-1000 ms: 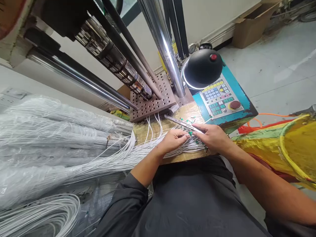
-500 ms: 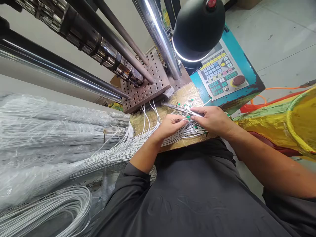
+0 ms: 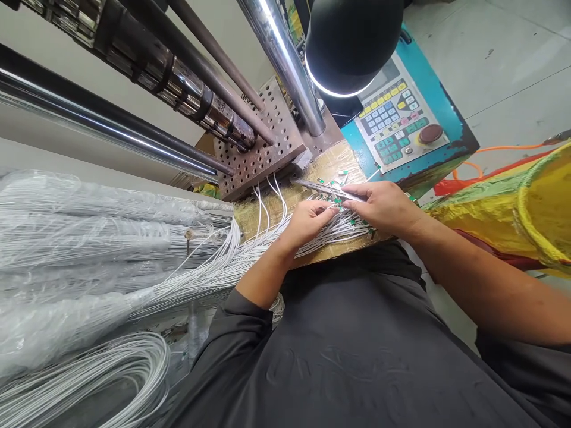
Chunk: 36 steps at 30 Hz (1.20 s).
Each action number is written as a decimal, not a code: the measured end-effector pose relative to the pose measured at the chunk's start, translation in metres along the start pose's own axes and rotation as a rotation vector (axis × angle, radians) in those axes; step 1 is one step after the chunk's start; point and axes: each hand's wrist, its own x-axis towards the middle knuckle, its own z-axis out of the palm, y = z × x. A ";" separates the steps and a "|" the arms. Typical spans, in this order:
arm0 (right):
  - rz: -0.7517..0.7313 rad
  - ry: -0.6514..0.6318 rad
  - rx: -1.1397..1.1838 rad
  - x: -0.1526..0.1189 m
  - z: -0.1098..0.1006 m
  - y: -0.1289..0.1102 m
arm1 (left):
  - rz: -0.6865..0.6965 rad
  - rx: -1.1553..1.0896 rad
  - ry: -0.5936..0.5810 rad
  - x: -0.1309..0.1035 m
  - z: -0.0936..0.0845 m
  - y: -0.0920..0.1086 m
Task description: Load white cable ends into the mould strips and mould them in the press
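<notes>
A bundle of white cables [image 3: 209, 268] runs from the left onto a tape-covered board [image 3: 252, 219], ending in small green-tipped connectors [image 3: 353, 222] near my hands. My left hand [image 3: 310, 224] is closed, thumb and forefinger pinched at a white cable end beside the green pieces. In my right hand [image 3: 384, 205] is a slim silvery metal tool [image 3: 322, 189], its shaft pointing left toward the perforated plate. The fingers of both hands nearly meet over the connectors. What lies exactly between my left fingertips is too small to make out fully.
A perforated metal plate [image 3: 267, 160] with steel columns [image 3: 285, 65] stands behind the board. A black lamp [image 3: 354, 44] hangs above a teal control panel [image 3: 455, 139]. Plastic-wrapped cable bundles [image 3: 80, 232] lie at left, a yellow bag [image 3: 491, 229] at right.
The whole view has shifted slightly, with the lamp and machine a little higher and further left. Both hands keep nearly the same hold over the connectors.
</notes>
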 end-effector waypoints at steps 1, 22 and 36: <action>0.002 0.001 -0.003 0.000 0.000 0.000 | 0.016 0.022 0.020 -0.001 0.002 0.001; 0.071 -0.015 -0.066 0.001 -0.006 -0.012 | 0.082 0.311 0.229 -0.003 -0.029 0.010; 0.102 0.003 0.013 0.004 -0.004 -0.005 | 0.063 0.421 -0.190 0.004 -0.040 0.010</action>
